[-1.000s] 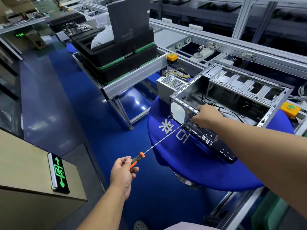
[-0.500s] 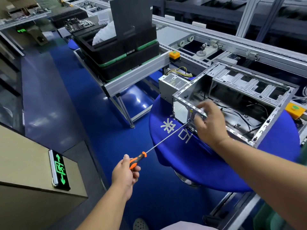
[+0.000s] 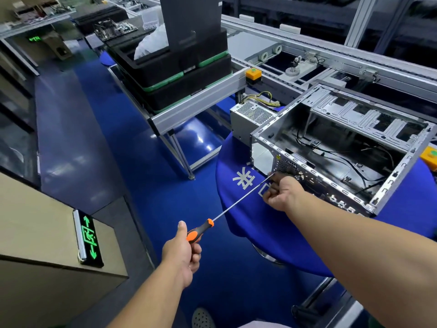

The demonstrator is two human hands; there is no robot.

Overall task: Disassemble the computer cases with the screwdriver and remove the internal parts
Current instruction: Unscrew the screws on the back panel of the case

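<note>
- Case [image 3: 340, 147] on the blue table [image 3: 248, 209], side off, nearly gutted; cables left inside
- Left hand [image 3: 183, 253] grips the screwdriver [image 3: 227, 211], tip at the case's rear
- Right hand [image 3: 282, 191] curled, steadying its shaft

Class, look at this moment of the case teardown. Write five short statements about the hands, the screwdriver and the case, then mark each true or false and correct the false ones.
1. The left hand holds the screwdriver by its orange and black handle. True.
2. The right hand rests inside the case, on the cables. False: it is at the case's near outer face, fingers curled at the screwdriver's tip.
3. The case is open on top. True.
4. The power supply is mounted inside the case. False: it stands outside, beside the case's far left corner.
5. The case lies on the floor. False: it sits on a blue table.
</note>
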